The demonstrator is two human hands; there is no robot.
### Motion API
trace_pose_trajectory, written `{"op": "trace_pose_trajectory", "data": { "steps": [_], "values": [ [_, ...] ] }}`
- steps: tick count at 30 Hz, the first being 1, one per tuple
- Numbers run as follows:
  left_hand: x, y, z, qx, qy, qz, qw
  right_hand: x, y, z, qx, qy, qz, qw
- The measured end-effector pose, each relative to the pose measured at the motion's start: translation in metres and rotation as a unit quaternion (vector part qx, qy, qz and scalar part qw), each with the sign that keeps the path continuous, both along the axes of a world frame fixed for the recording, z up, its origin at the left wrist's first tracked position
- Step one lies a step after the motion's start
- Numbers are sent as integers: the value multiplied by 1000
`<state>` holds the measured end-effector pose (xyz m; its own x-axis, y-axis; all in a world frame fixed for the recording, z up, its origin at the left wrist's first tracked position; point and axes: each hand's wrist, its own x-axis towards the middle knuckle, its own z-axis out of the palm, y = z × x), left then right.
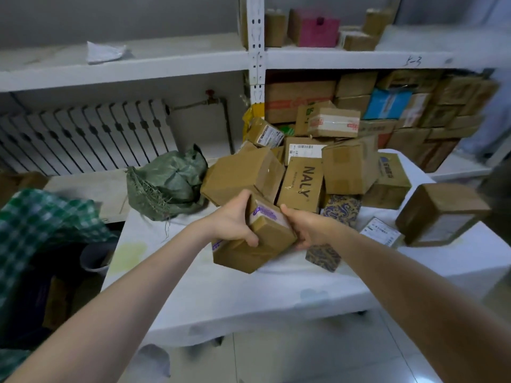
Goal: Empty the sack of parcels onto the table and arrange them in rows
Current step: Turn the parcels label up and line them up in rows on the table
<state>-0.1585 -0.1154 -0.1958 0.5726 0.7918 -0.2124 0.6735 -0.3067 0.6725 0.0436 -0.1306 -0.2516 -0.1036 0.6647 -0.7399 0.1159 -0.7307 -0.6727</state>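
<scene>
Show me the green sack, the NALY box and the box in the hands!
green sack [168, 183]: head view, middle of its crumpled cloth.
NALY box [301, 186]: head view, its lettered face.
held box [276, 233]: head view, its bare brown side.

Brown cardboard parcels [300, 183]; green sack [168, 183]; blue-and-cream paisley box [343, 210]; pink box [315, 30]; green-checked cloth [41, 217]; white table [249, 294]

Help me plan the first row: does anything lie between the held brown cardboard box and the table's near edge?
Just a second brown cardboard box directly below the held box; past it the white table is bare to the edge.
</scene>
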Motion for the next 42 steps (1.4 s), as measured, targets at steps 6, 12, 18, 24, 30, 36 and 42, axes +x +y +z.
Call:
{"op": "trace_pose_trajectory", "data": {
  "steps": [6,12,18,24,30,36,42],
  "values": [
    [11,-11,-3,248,0,-95,964,21,-17,18,-34,158,-31,986],
    [13,-7,-7,280,65,-130,949,47,-13,30,16,124,-1,992],
    [26,2,-21,186,-27,120,975,82,-8,26,32,-22,148,988],
    [59,20,-32,103,-53,355,928,122,17,30,150,-50,137,978],
    [103,7,-32,-293,-112,283,906,159,32,41,189,-112,201,955],
    [155,9,-41,-276,-111,314,902,173,41,34,313,-323,306,839],
    [178,17,-35,-192,-64,323,924,180,43,36,411,-397,286,769]
  ]
}}
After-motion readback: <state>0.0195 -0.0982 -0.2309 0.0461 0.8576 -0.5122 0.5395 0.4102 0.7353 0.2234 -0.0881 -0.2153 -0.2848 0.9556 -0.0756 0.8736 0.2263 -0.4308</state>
